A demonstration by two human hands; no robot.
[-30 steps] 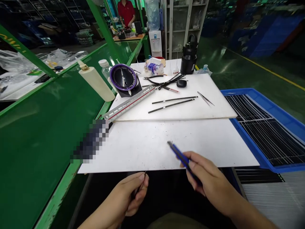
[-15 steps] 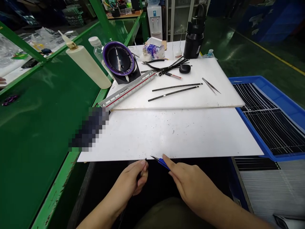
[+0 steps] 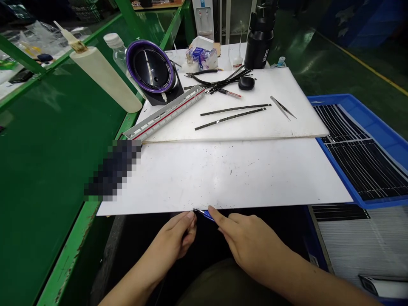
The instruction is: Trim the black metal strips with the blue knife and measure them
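Note:
My right hand (image 3: 247,238) is closed round a craft knife (image 3: 208,215) with a blue handle, its index finger stretched along it. The knife's thin tip points left and meets the fingertips of my left hand (image 3: 178,236), at the front edge of the white board (image 3: 229,178). My left hand is pinched shut on a small dark piece, mostly hidden by the thumb and fingers. Small dark crumbs lie on the board near both hands. Further back, two thin black strips (image 3: 234,109) and metal tweezers (image 3: 282,107) rest on a thick white foam sheet (image 3: 178,131).
A grey tray with a red line (image 3: 168,114), a purple-rimmed fan (image 3: 151,66) and a cream bottle (image 3: 105,78) stand at the left. Cutting pliers (image 3: 200,77), a black case (image 3: 246,83) and a black flask (image 3: 260,46) are behind. A blue bin (image 3: 353,102) holds black strips.
My right hand has moved left, bringing the knife tip to my left fingertips, where there was a small gap before. The camera view has shifted slightly.

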